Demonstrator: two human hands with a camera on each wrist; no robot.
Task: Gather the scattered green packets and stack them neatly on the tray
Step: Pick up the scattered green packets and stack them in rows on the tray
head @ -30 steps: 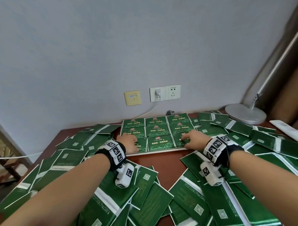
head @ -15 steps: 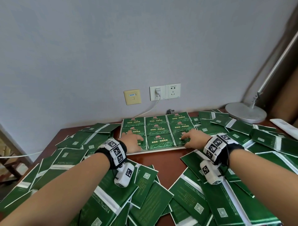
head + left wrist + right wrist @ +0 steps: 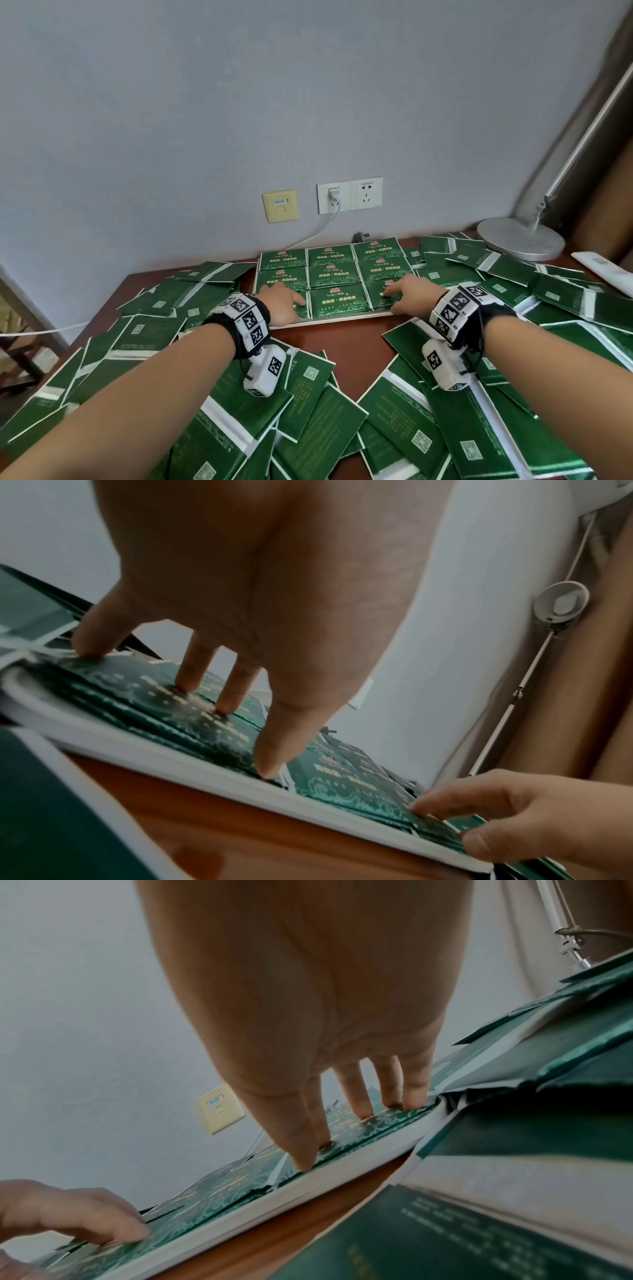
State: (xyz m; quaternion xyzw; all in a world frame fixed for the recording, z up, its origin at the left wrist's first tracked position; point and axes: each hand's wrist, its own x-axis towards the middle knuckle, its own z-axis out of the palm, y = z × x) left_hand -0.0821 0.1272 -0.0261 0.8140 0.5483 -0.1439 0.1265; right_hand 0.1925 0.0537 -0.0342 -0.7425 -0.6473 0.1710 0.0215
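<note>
Packets (image 3: 330, 274) lie in a three-by-three grid on the white tray (image 3: 337, 319) at the back of the worktop, with many more scattered loose (image 3: 404, 411) all around. My left hand (image 3: 281, 303) and right hand (image 3: 407, 291) rest apart, fingers straight, pressing the front corner piles. I should square these piles against the tray's rim, pressing lightly so the slick packets don't slide.
</note>
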